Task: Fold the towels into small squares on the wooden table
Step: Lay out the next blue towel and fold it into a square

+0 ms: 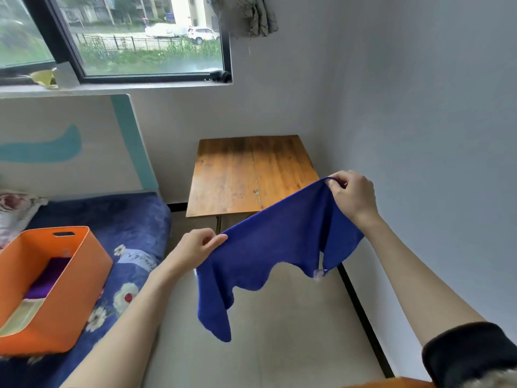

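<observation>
both hands pinch the blue towel (275, 247) by its top corners: left hand (199, 245) low, right hand (353, 193) higher. towel hangs in the air in front of the wooden table (237, 177), not touching it. orange bin (60, 289) sits on the bed (123, 219).

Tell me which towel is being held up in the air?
The blue towel, pinched at its top edge by the left hand and right hand. The purple towel lies inside the orange bin on the bed.
</observation>
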